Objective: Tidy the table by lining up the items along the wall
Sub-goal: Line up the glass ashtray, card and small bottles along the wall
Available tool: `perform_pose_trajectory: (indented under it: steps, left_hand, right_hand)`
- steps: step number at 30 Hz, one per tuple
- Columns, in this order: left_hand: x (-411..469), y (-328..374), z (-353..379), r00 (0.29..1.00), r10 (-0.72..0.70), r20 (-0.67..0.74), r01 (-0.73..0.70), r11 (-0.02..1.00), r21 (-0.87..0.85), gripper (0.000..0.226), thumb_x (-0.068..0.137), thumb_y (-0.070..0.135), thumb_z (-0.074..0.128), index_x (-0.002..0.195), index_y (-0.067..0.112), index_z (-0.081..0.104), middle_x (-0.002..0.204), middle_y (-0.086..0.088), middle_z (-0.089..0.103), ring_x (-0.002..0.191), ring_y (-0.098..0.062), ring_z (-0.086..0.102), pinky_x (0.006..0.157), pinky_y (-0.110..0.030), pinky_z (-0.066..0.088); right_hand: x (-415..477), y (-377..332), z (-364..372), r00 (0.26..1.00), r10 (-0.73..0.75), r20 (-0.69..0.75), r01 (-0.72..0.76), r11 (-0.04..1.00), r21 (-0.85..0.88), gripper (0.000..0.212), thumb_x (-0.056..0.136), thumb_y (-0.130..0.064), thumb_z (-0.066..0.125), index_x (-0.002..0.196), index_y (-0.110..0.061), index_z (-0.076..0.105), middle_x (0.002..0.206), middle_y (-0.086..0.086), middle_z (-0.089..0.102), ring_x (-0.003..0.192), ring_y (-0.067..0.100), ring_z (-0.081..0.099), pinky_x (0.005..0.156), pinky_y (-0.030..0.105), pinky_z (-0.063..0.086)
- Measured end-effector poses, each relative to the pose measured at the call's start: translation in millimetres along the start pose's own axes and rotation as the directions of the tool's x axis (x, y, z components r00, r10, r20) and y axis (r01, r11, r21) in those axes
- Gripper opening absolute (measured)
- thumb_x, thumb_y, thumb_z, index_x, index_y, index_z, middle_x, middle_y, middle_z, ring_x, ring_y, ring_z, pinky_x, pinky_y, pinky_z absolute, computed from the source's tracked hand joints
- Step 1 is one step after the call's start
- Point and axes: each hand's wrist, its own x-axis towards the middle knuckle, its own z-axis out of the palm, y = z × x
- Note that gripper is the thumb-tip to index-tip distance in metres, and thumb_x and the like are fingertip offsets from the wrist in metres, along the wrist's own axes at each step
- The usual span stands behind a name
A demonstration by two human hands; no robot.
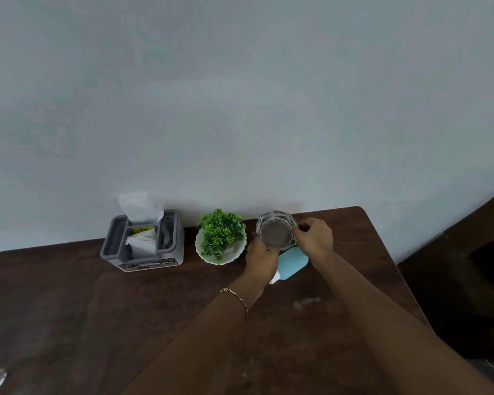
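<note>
Both hands, left hand (261, 256) and right hand (315, 238), pinching glass ashtray (276, 230), plant bowl (220, 241) just beside, blue bottle (293, 263) beneath wrists

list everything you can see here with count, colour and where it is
tissue holder: one, grey, white tissues sticking up, by the wall, leftmost in the row
potted plant: one, green leaves in a white scalloped pot, right of the tissue holder
glass ashtray: one, clear, near the wall right of the plant, held between both hands
bottle: one, light blue with a white cap, lying on its side in front of the ashtray
table: one, dark brown wood, against the wall
wall: pale grey
bracelet: one, gold chain, left wrist
left hand: on the ashtray's left rim
right hand: on the ashtray's right rim
</note>
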Motion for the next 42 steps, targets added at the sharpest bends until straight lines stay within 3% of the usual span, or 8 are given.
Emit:
perform_pose_trajectory:
  steps: [6,14,20,23,29,33,37,42]
  left_hand:
    - [17.6,-22.4,7.1,1.000,0.000,-0.009,0.000,1.000,0.006,0.070,0.067,0.039,0.047,0.135,0.025,0.042,0.129,-0.001,0.059,0.119,-0.021,0.056,0.100,-0.046,0.048]
    - [-3.5,-6.9,0.3,1.000,0.022,0.007,-0.022,1.000,0.017,0.076,0.067,0.034,0.046,0.141,0.022,0.036,0.133,-0.006,0.054,0.120,-0.023,0.053,0.098,-0.045,0.049]
    - [-24.0,1.0,-3.1,0.999,0.027,0.028,-0.028,1.000,0.004,0.051,0.086,0.018,0.041,0.138,0.022,0.041,0.133,-0.007,0.054,0.114,-0.022,0.057,0.096,-0.044,0.051]
    - [-46.7,7.2,-7.3,0.998,0.047,0.052,-0.048,0.998,0.030,0.054,0.095,0.011,0.037,0.147,0.016,0.028,0.150,-0.009,0.038,0.132,-0.027,0.043,0.110,-0.038,0.038]
    - [-109.5,1.0,-11.6,0.992,0.061,0.113,-0.075,0.989,0.124,0.060,0.100,0.017,0.038,0.152,0.011,0.008,0.161,-0.004,0.009,0.149,-0.016,0.010,0.121,-0.031,0.013]
    - [-163.4,-24.1,-0.1,0.976,0.076,0.204,-0.113,0.977,0.180,0.063,0.098,0.020,0.046,0.151,0.010,0.013,0.160,-0.004,0.014,0.148,-0.015,0.013,0.122,-0.032,0.013]
    - [-218.3,-58.5,20.7,0.971,0.039,0.237,-0.072,0.989,0.130,0.046,0.088,0.026,0.059,0.132,0.016,0.047,0.135,0.002,0.047,0.126,-0.014,0.046,0.111,-0.037,0.037]
    - [-269.9,-93.8,47.9,0.948,-0.070,0.311,0.039,0.994,0.104,0.041,0.092,0.012,0.057,0.131,0.011,0.048,0.128,-0.002,0.055,0.109,-0.010,0.052,0.086,-0.018,0.042]
  right_hand:
    - [-2.8,0.8,-1.4,1.000,0.019,0.018,-0.019,1.000,0.010,0.022,0.087,-0.021,0.063,0.106,-0.012,0.070,0.100,0.005,0.072,0.089,0.020,0.066,0.072,0.027,0.048]
    - [-11.4,2.5,0.9,0.998,0.049,0.037,-0.050,0.998,0.024,0.022,0.090,-0.021,0.060,0.107,-0.011,0.069,0.088,0.005,0.071,0.062,0.019,0.070,0.077,0.040,0.059]
    - [-21.5,-0.5,-8.9,0.995,0.064,0.082,-0.066,0.998,0.020,0.032,0.089,-0.026,0.061,0.117,-0.010,0.067,0.103,0.007,0.072,0.086,0.025,0.070,0.084,0.043,0.057]
    - [-35.4,1.7,-21.5,0.995,0.064,0.073,-0.067,0.997,0.042,0.039,0.087,-0.026,0.062,0.124,-0.012,0.062,0.116,0.004,0.067,0.104,0.022,0.064,0.092,0.039,0.052]
    - [-99.3,30.6,-58.4,0.985,0.133,0.114,-0.157,0.959,0.238,0.018,0.087,-0.024,0.066,0.103,-0.016,0.067,0.102,0.003,0.068,0.097,0.020,0.064,0.086,0.037,0.054]
    - [-162.4,61.1,-91.4,0.975,0.141,0.171,-0.177,0.959,0.219,0.019,0.088,-0.023,0.066,0.104,-0.014,0.069,0.101,0.002,0.069,0.095,0.015,0.063,0.087,0.030,0.051]
    - [-224.8,99.5,-115.9,0.969,0.148,0.198,-0.190,0.959,0.210,0.006,0.085,-0.015,0.070,0.086,-0.019,0.067,0.100,0.006,0.070,0.092,0.015,0.063,0.077,0.020,0.048]
    - [-286.9,144.2,-137.6,0.948,0.189,0.254,-0.239,0.954,0.183,0.023,0.082,-0.011,0.072,0.105,-0.010,0.067,0.103,0.005,0.071,0.100,0.020,0.067,0.091,0.032,0.052]
